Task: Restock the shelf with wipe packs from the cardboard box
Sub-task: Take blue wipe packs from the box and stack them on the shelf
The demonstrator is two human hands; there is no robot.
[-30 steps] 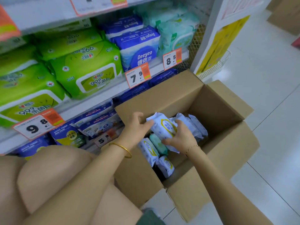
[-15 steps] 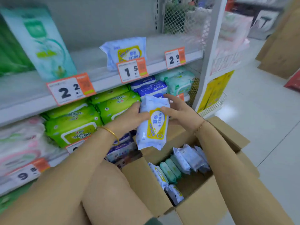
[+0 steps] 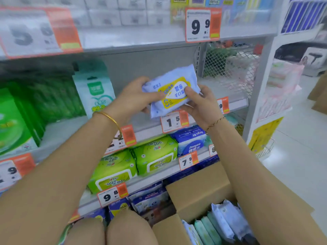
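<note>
A pale blue wipe pack [image 3: 170, 91] with a yellow label is held up in front of the middle shelf [image 3: 231, 101], above the 1.5 price tag [image 3: 174, 121]. My left hand [image 3: 134, 96] grips its left end and my right hand [image 3: 200, 103] grips its right side, thumb on the label. The open cardboard box [image 3: 196, 193] stands on the floor at the lower right, with several more blue and green wipe packs [image 3: 221, 225] standing in it.
Green wipe packs [image 3: 134, 165] and a blue Deeyeo pack [image 3: 191, 140] fill the shelf below. Green boxes [image 3: 19, 117] stand on the middle shelf at left. A wire mesh panel [image 3: 228, 66] closes the shelf's right end. White floor tiles [image 3: 299, 156] lie to the right.
Both hands lifted the wipe pack out of the box and raised it to the middle shelf, turning it from upright to nearly flat. The view tilted upward.
</note>
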